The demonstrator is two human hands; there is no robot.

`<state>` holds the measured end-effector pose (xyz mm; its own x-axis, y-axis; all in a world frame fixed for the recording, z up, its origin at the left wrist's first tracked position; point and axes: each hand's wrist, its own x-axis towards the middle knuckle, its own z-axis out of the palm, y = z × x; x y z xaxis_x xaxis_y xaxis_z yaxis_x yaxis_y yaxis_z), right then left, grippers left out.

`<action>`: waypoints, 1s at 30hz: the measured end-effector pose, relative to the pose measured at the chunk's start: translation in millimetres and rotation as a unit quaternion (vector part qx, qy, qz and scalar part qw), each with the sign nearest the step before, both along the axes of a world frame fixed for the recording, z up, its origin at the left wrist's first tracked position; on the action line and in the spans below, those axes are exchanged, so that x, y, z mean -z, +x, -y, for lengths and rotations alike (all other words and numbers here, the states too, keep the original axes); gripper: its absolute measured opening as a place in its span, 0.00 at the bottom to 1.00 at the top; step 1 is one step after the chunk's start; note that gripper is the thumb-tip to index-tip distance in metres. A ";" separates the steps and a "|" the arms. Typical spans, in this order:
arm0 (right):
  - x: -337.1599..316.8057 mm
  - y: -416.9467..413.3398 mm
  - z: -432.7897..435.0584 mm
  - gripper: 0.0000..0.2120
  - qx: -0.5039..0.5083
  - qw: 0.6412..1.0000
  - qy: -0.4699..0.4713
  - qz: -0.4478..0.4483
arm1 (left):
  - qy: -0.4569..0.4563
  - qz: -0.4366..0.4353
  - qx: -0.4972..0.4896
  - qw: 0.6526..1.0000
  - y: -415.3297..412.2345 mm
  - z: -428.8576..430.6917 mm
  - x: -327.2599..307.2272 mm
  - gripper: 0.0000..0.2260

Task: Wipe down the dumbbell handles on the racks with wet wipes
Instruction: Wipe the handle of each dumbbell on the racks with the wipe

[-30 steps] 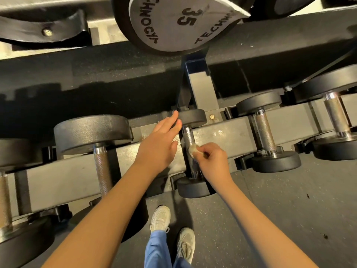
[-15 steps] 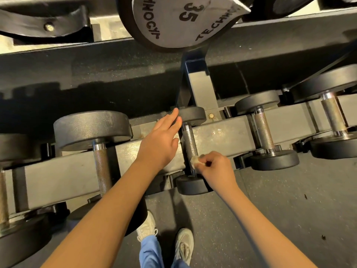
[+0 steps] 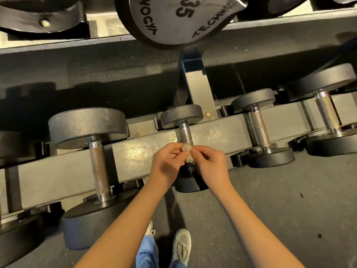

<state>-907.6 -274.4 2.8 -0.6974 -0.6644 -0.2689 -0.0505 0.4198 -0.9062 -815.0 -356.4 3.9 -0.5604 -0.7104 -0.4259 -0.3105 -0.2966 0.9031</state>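
Observation:
A small crumpled wet wipe (image 3: pixel 188 151) sits between my two hands, just in front of the knurled handle (image 3: pixel 185 134) of the small centre dumbbell on the lower rack. My left hand (image 3: pixel 167 165) pinches the wipe from the left and my right hand (image 3: pixel 211 165) pinches it from the right. Both hands hover over the lower end of that handle and hide it. The dumbbell's far head (image 3: pixel 181 115) and near head (image 3: pixel 188 183) are black.
A larger dumbbell (image 3: pixel 98 167) rests to the left, two more dumbbells (image 3: pixel 259 130) (image 3: pixel 326 113) to the right, all on the grey rack beam (image 3: pixel 139 151). A "35" dumbbell head (image 3: pixel 179 18) hangs on the upper tier. Black rubber floor and my shoes (image 3: pixel 180 246) lie below.
My left hand has left the rack beside the centre dumbbell's far head and come down to the wipe. My right hand has lifted the wipe off the handle.

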 end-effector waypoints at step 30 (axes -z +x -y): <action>32.4 16.0 -19.8 0.24 -0.037 0.961 0.116 -0.248 | -0.090 0.082 -0.025 0.992 -18.9 6.2 23.2 0.07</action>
